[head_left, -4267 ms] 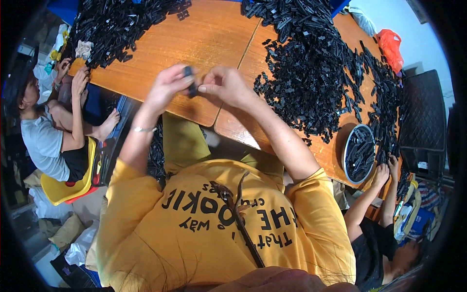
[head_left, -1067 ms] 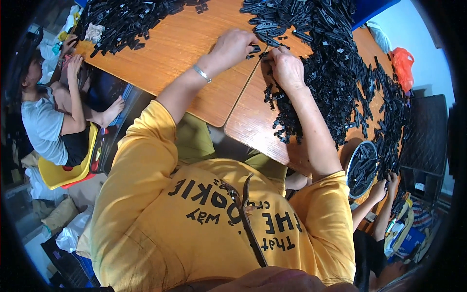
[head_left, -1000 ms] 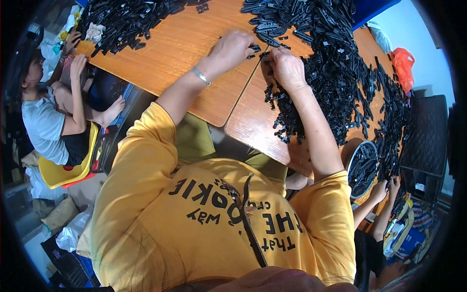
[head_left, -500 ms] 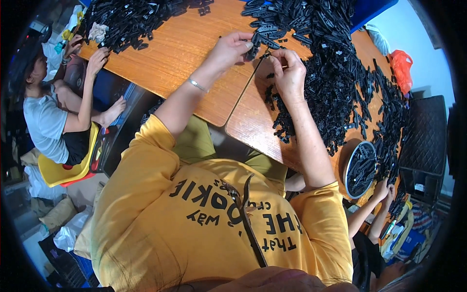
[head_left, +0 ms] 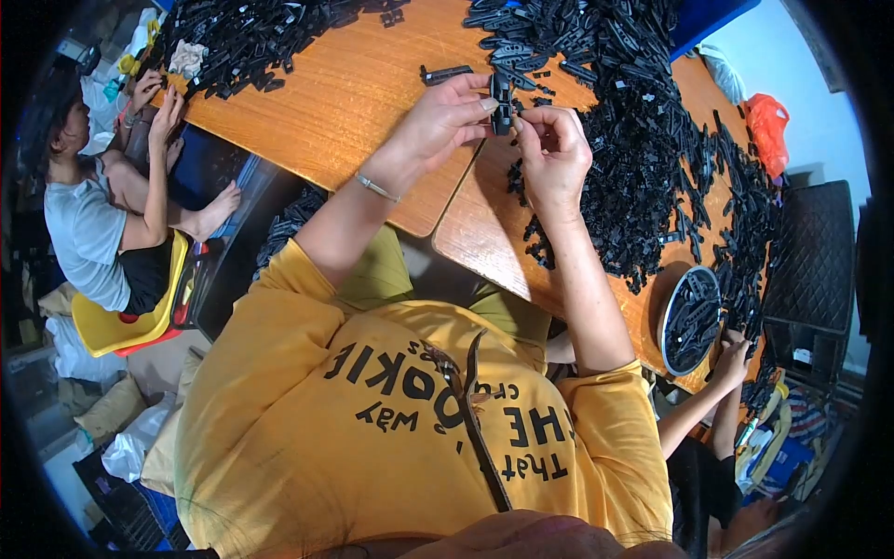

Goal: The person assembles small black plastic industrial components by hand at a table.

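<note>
A: Hands status?
B: Left hand point(head_left: 452, 116) grips a black part point(head_left: 501, 102) between thumb and fingers. Right hand point(head_left: 557, 163) has thumb and forefinger drawn close at the part's right side; can't tell if they grip it, pinch a small piece, or just touch.
A: Where's the part?
B: Between the hands, over the table point(head_left: 363, 130), long axis running roughly toward the wearer. Looks like left acts as the fixture, leaving right free for fine finger work.
A: Why there?
B: Probably reach. Pile of small black pieces point(head_left: 615, 196) sits just beside the right hand, longer black parts point(head_left: 559, 42) lie beyond both. One loose black piece point(head_left: 447, 73) lies by the left fingers.
A: Bowl?
B: Bowl point(head_left: 662, 326) at right holds long black parts, likely to keep them contained.
</note>
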Available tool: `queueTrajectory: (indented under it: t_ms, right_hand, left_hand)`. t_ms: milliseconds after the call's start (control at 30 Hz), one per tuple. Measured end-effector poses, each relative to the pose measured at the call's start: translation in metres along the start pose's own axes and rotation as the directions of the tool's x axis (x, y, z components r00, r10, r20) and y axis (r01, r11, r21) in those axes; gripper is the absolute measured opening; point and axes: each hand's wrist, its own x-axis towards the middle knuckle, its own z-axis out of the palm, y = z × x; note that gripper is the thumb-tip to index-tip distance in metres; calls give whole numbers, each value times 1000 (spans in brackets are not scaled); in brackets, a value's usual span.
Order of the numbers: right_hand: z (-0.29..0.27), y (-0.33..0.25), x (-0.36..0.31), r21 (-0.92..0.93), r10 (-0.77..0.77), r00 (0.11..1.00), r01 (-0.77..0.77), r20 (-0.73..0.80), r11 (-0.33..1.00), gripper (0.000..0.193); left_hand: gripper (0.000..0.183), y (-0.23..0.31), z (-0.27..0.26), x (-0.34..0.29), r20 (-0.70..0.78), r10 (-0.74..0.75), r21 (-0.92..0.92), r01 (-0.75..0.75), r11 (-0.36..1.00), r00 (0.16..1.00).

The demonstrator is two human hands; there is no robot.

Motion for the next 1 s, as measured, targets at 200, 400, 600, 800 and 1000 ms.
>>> queueTrajectory:
  t_ms: [200,400,600,800,1000]
  right_hand:
    - [-14,-13,-4,-48,-47,998,48,31,998,15]
    - [-36,-31,4,-121,-142,950,181,278,976,14]
    - [-45,-40,15,-121,-262,856,347,445,930,21]
    - [-49,-45,12,-67,-252,791,345,558,936,21]
    - [-48,-36,-11,-79,-205,774,311,599,947,21]
  left_hand:
    - [31,2,10,-11,31,-14,-46,15,999,999]
    - [35,1,5,-16,49,-96,-3,96,995,994]
    - [36,4,10,-23,31,-181,145,175,974,983]
    - [35,3,3,-36,41,-242,292,220,931,970]
    - [34,-1,6,-62,45,-270,425,226,877,962]
